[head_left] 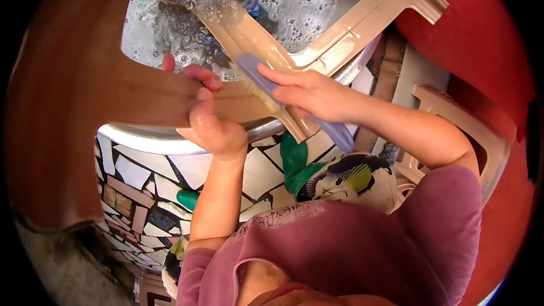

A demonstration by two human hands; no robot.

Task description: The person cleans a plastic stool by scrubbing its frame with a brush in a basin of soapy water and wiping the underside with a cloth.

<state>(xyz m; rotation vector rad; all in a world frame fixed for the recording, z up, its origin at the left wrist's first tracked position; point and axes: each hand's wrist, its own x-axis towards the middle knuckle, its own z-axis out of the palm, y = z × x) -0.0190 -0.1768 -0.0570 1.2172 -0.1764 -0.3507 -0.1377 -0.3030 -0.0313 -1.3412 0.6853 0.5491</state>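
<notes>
A brown moulded plastic chair (243,28) is held across a metal basin (144,139) of foaming water (303,5), its broad, darker part spread over the left of the scene and its lighter frame bars reaching to the far right. The near rail of the chair is gripped by the left hand (214,116), with the thumb on the near side and the fingers curled over from the far side. A lavender scrub brush (335,131) is clasped in the right hand (320,93), its bristles set against the chair where the rail meets a bar, just right of the left hand; bristles and brush are slightly blurred. Patches of blue are seen through the suds, too indistinct to be identified. On the near side of the basin, a floor of broken mosaic tile (153,218) is glimpsed, along with a green boot (293,158) beside patterned trousers (354,181). A mauve T-shirt (351,243) is worn by the person, with dark lettering across its front. To the right, another piece of beige plastic furniture (494,147) is seen against a large red surface (476,28).
</notes>
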